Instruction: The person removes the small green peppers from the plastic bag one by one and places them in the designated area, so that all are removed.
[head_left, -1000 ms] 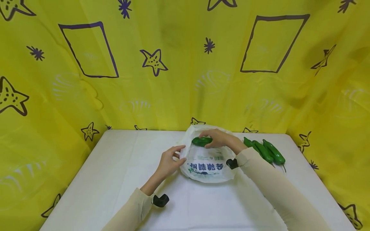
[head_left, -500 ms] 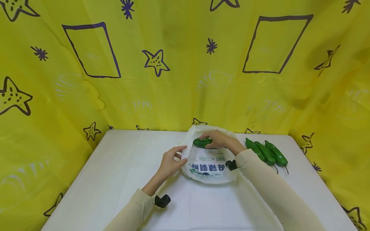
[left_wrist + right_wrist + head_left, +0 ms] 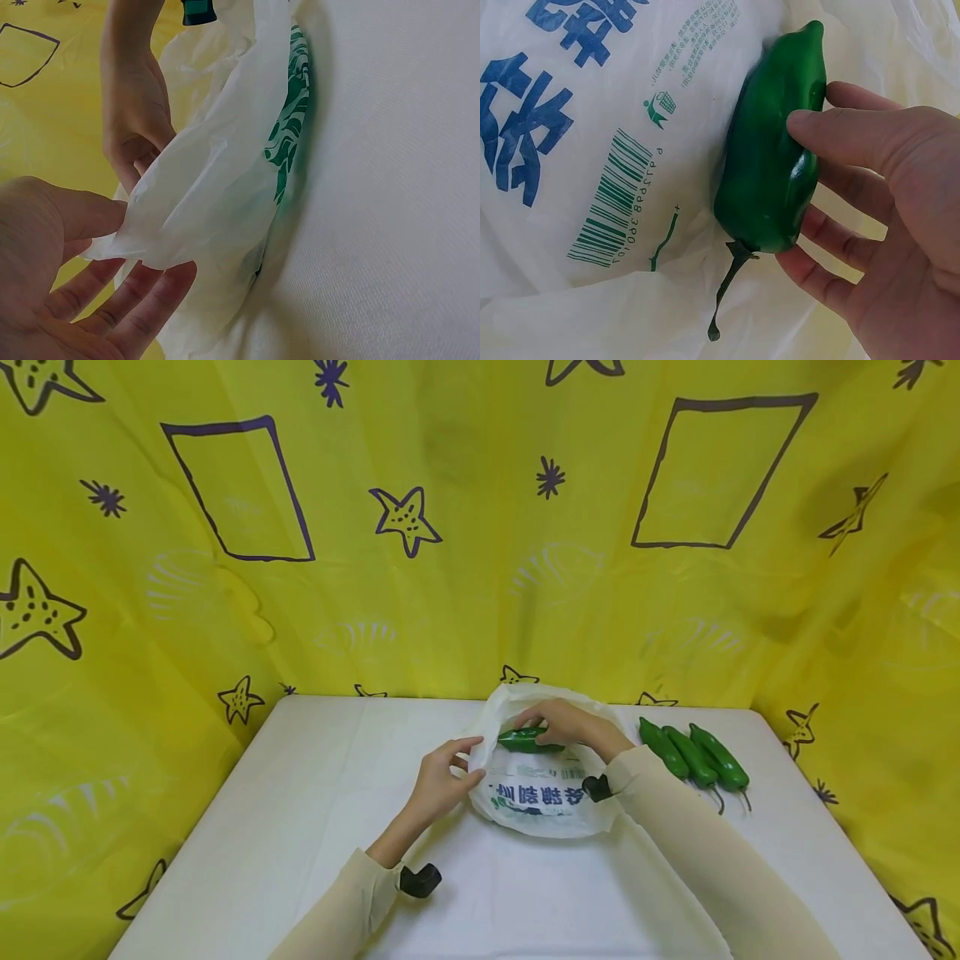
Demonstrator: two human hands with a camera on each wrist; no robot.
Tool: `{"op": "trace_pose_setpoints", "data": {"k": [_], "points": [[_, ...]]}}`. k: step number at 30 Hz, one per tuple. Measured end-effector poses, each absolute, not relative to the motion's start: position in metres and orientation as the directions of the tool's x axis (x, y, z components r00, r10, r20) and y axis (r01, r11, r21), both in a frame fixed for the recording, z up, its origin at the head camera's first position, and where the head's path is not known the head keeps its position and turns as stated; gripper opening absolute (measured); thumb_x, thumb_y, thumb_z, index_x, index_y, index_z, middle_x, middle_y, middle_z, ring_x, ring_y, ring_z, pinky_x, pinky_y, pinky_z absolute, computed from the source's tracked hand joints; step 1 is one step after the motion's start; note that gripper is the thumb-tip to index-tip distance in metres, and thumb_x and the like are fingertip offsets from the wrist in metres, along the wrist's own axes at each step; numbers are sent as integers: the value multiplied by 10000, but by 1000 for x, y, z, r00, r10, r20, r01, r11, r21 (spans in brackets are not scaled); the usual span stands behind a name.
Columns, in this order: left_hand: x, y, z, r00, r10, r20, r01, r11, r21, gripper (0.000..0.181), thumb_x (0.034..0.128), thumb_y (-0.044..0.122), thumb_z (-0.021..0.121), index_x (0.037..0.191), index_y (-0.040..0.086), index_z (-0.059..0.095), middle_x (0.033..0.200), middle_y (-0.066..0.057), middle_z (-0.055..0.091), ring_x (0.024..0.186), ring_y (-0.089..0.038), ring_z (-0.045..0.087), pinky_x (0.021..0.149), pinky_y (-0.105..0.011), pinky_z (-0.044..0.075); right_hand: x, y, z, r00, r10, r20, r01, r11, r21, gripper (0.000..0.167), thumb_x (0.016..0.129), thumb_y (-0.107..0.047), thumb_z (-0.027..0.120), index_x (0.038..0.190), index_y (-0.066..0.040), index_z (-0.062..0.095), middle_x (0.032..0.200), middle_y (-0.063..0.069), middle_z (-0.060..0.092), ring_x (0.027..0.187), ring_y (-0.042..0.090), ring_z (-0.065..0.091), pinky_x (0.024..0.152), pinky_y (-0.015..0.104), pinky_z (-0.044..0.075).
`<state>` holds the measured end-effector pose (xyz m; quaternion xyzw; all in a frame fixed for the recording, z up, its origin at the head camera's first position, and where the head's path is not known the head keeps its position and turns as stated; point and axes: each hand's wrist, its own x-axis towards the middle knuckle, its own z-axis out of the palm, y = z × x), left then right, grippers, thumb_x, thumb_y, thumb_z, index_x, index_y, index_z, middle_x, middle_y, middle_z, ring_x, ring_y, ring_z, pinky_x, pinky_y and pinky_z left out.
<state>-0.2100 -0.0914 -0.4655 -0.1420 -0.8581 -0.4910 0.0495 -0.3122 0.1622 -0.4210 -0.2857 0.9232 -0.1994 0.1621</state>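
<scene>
A white plastic bag (image 3: 536, 814) with blue lettering stands open on the table. My left hand (image 3: 442, 779) pinches its left rim between thumb and fingers; the left wrist view shows the bag's edge (image 3: 150, 251) there. Inside the mouth, my right hand (image 3: 566, 724) holds a green chili pepper (image 3: 517, 741) lying sideways. In the right wrist view the thumb presses on the pepper (image 3: 769, 157) and the other fingers lie behind it, partly hidden. Its dark stem points toward the bag's printed side with the barcode.
Several green peppers (image 3: 692, 758) lie side by side on the white table (image 3: 337, 777), right of the bag. A yellow patterned curtain (image 3: 480, 610) surrounds the table at the back and sides.
Inside the bag, my right hand and the pepper have shifted slightly lower and toward me. My left hand keeps its hold on the rim. The head view has moved a little.
</scene>
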Motion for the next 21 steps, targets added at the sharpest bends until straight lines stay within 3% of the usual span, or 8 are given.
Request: {"op": "trace_pose_setpoints", "data": {"k": [21], "points": [[-210,-91,-463,-948,200,248,315,471,824,515,873,37,798,1365,96,657,1174,-117,677,918,-234,668,710,-259,569,-311,163,-419,-767,-622,-160,-500,735,-458,398,943,7,701,1306,-155,715,1225,120,708,1064,257,646,921,415,555]]}}
